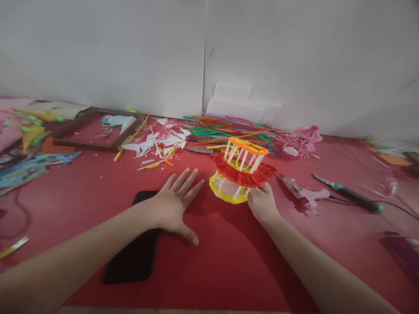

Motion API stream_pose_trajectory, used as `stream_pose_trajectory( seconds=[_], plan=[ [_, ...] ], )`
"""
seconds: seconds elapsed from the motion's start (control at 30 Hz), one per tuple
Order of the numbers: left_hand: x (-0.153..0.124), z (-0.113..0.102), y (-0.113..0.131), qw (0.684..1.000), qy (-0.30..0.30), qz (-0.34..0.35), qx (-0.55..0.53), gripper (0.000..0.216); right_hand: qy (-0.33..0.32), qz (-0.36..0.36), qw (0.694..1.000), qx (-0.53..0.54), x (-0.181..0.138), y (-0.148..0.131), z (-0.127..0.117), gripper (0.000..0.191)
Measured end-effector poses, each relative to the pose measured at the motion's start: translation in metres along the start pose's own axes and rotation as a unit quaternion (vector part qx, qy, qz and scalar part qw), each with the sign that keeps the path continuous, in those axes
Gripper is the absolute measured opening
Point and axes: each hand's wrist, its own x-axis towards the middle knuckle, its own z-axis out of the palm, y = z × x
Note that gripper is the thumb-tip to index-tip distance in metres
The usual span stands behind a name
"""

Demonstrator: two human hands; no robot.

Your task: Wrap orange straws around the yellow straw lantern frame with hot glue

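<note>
Fingers of the left hand (172, 208) are spread wide and hold nothing; its palm is turned down, over the edge of a flat black phone (131, 257). To their right, apart from them, is a tilted cage-like model (237, 175): yellow ring (233, 201) below, pleated red band, orange ring (263, 151) above, thin pale sticks (242, 161) between. At its right side, the right hand (263, 203) grips it, fingertips hidden, forearm slanting from lower right.
</note>
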Motion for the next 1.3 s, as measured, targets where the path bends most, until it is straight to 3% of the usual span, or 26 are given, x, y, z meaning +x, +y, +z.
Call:
stream_pose_trajectory(
  seconds=[0.13, 0.23, 0.33, 0.43, 0.5, 0.57, 0.63, 0.83, 0.9, 1.0, 1.13, 1.2, 1.3],
  plan=[
    [0.016, -0.012, -0.032, 0.981, 0.151, -0.093, 0.08, 0.135, 0.002, 0.006, 1.0, 0.006, 0.0, 0.0, 0.002, 0.023],
    [0.034, -0.027, -0.066, 0.954, 0.236, -0.15, 0.112, 0.101, 0.008, 0.007, 1.0, 0.009, 0.0, 0.0, 0.002, 0.023],
    [0.038, -0.032, -0.075, 0.913, 0.335, -0.197, 0.121, 0.072, 0.012, 0.01, 1.0, 0.006, 0.001, 0.0, 0.002, 0.023],
    [0.025, -0.026, -0.048, 0.937, 0.309, -0.137, 0.087, 0.064, 0.016, 0.011, 1.0, 0.002, 0.001, -0.001, 0.002, 0.023],
    [0.013, -0.018, -0.023, 0.976, 0.211, -0.033, 0.037, 0.075, 0.017, 0.011, 1.0, 0.003, 0.001, -0.004, 0.003, 0.024],
    [0.005, -0.01, -0.007, 0.996, 0.057, 0.059, -0.026, 0.087, 0.015, 0.01, 1.0, 0.005, 0.001, -0.008, 0.004, 0.027],
    [0.006, -0.007, -0.01, 0.997, -0.01, 0.065, -0.034, 0.089, 0.012, 0.01, 1.0, 0.009, 0.0, -0.012, 0.007, 0.03],
    [0.034, -0.024, -0.088, 0.986, 0.118, -0.067, 0.095, 0.095, 0.01, 0.014, 1.0, 0.017, -0.001, -0.017, 0.012, 0.031],
    [0.038, -0.026, -0.108, 0.976, 0.17, -0.085, 0.11, 0.094, 0.01, 0.016, 1.0, 0.016, -0.001, -0.017, 0.012, 0.03],
    [0.039, -0.024, -0.121, 0.966, 0.217, -0.055, 0.126, 0.08, 0.01, 0.015, 1.0, 0.01, -0.001, -0.019, 0.012, 0.03],
    [0.036, -0.028, -0.104, 0.954, 0.272, -0.068, 0.108, 0.074, 0.005, 0.007, 1.0, 0.001, 0.0, -0.018, 0.009, 0.034],
    [0.034, -0.035, -0.081, 0.928, 0.365, -0.065, 0.02, 0.063, 0.001, 0.003, 1.0, -0.006, 0.0, -0.014, 0.007, 0.033],
    [0.029, -0.043, -0.041, 0.919, 0.384, -0.041, -0.078, 0.053, -0.009, -0.006, 1.0, -0.021, 0.0, -0.007, 0.005, 0.027]
  ],
)
